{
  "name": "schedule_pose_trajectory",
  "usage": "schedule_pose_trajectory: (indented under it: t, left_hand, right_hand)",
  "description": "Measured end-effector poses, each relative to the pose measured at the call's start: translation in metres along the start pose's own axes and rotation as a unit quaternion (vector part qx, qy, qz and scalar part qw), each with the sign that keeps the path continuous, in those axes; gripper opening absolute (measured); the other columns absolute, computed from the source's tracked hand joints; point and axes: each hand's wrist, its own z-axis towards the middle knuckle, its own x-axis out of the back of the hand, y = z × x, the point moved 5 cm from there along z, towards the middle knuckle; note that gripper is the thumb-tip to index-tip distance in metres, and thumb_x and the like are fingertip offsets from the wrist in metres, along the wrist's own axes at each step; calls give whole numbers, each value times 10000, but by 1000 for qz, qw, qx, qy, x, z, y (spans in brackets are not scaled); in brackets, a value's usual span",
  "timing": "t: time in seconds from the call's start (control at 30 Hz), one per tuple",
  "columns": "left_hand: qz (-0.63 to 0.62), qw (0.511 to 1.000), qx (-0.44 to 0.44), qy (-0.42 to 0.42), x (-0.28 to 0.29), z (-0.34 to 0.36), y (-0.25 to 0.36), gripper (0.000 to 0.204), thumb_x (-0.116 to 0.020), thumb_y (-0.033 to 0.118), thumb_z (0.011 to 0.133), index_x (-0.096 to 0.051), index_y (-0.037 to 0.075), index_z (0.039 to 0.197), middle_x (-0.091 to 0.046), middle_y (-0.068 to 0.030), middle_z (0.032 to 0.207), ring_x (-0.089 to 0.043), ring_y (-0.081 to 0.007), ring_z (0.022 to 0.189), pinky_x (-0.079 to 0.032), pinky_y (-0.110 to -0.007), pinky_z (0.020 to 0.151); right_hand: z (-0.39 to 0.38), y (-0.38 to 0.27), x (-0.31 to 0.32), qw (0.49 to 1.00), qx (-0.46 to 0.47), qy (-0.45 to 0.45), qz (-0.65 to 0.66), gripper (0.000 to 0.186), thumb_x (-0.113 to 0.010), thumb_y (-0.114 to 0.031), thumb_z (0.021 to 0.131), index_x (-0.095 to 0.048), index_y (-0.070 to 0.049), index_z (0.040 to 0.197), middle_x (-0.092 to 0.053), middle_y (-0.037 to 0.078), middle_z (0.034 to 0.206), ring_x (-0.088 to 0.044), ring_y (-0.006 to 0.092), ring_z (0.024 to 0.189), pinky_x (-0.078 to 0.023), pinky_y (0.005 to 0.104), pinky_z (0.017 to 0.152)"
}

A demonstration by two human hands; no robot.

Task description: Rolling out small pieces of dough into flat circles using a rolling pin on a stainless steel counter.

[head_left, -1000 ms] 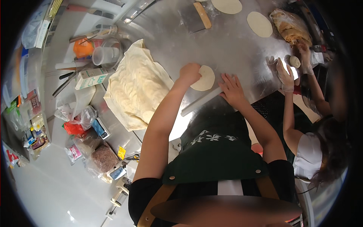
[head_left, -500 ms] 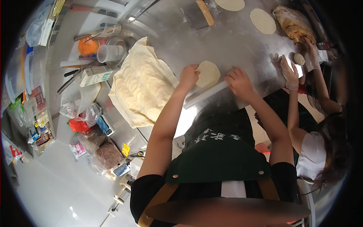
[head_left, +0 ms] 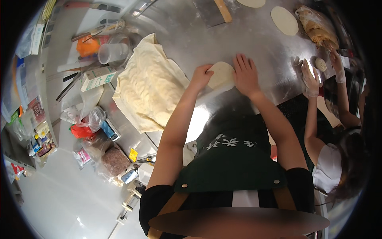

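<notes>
A pale round of dough lies flat on the steel worktop in front of me. My left hand pinches its left edge between thumb and fingers. Along the near side of the round runs a pale rolling pin, only partly visible. My right hand lies stretched out over the right end of the pin, fingers straight and pointing away, at the dough's right edge. Left of my left forearm, a large cream-coloured cloth covers something lumpy.
Farther off lie a dough scraper with a wooden handle and another flat dough round. At right, a co-worker's gloved hands are near a small dough ball and a bag of brown filling. A carton stands at left.
My right hand has pushed forward, its curled fingers now straightened flat over the pin. The pin has come up to the dough's near side. My left hand keeps its pinch.
</notes>
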Motion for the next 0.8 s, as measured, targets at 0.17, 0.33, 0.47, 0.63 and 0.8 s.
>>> schedule_pose_trajectory:
  t: [0.17, 0.33, 0.47, 0.63, 0.8]
  left_hand:
    - [-36, 999, -20, -22, -5, 18, -4, 278, -606, 105, 745, -648, 16, 1005, -652, -162, 874, -625, -254, 786, -477, -330, 726]
    - [162, 985, -15, -64, 0, 17, 36, 268, -638, 136, 720, -659, 22, 962, -647, -168, 903, -624, -298, 830, -483, -357, 727]
    - [354, 932, -38, -63, -16, 6, 50, 260, -655, 162, 724, -641, 33, 950, -637, -166, 934, -608, -321, 888, -482, -386, 753]
    - [373, 921, -104, -36, -28, -40, 86, 233, -647, 173, 749, -631, 12, 917, -639, -177, 852, -607, -357, 810, -474, -413, 713]
    - [206, 976, -62, 18, -4, -32, 68, 161, -626, 116, 742, -615, 17, 868, -615, -207, 831, -585, -380, 828, -456, -450, 700]
  right_hand:
    - [80, -9, 4, 999, 15, 42, 3, 572, -504, -275, 863, -336, 3, 1334, -350, 187, 1383, -326, 317, 1289, -256, 455, 1053]
    - [-6, 0, 4, 999, 33, -14, 32, 596, -541, -319, 840, -368, -16, 1323, -359, 153, 1384, -318, 311, 1294, -245, 467, 1060]
    - [-64, 9, 24, 994, 74, -11, 84, 461, -639, -227, 750, -507, -55, 1156, -419, 132, 1329, -375, 292, 1253, -251, 463, 1066]
    - [-92, 18, 37, 985, 116, -30, 122, 341, -709, -114, 609, -573, -88, 921, -547, 75, 1074, -492, 251, 1098, -289, 447, 1050]
    - [-85, 22, 56, 977, 131, -36, 161, 360, -716, -97, 586, -569, -93, 915, -539, 55, 964, -506, 240, 995, -326, 446, 1016]
